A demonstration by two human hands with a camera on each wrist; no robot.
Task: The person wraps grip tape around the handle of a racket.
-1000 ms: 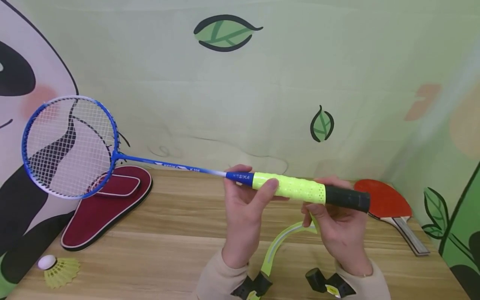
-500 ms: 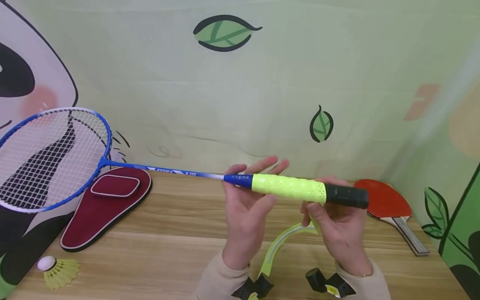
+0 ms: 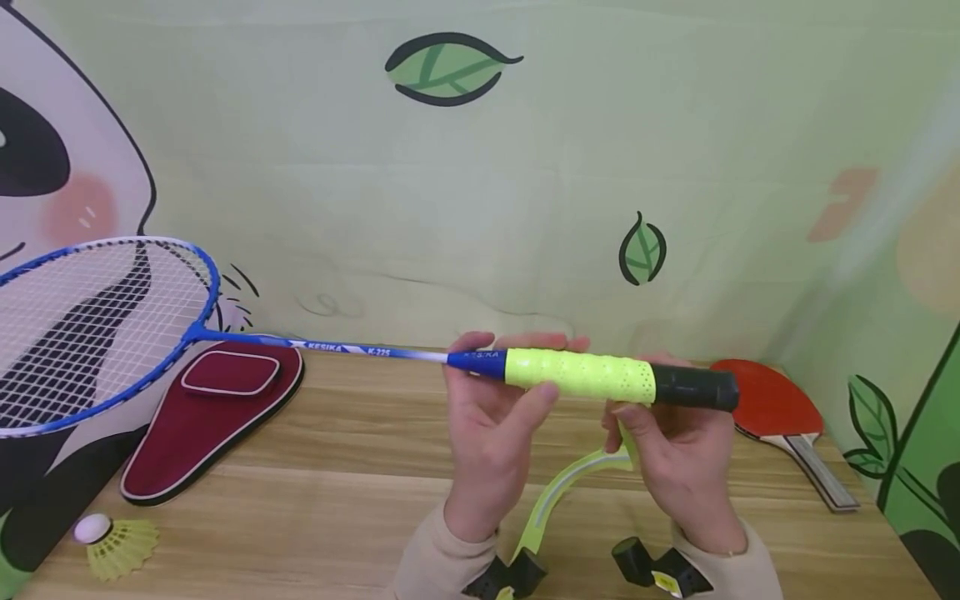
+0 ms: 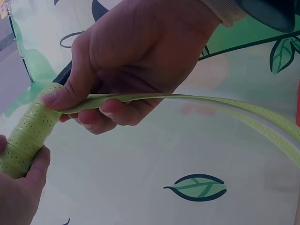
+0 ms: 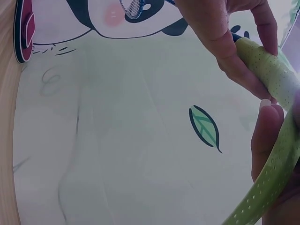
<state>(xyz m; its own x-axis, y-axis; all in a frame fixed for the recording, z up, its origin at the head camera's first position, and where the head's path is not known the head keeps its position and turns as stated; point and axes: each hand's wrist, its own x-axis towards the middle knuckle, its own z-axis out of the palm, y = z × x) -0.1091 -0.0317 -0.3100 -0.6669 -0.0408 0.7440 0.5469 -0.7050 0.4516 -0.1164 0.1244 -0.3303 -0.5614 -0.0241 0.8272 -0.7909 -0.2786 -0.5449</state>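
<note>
Our left grip held the racket around its yellow wrap; our right grip pinched loose tape near the black end.

Seen from the right wrist, the yellow-green handle, dotted with small holes, slants at the right edge. The left hand reaches in from above it, fingers on both sides of it. Just below the handle, the right hand holds a perforated strip that runs down and leftward. Left of the handle spreads pale cloth with a printed leaf; up and left, part of a racket head; farthest left, a maroon case and the wooden tabletop.
</note>
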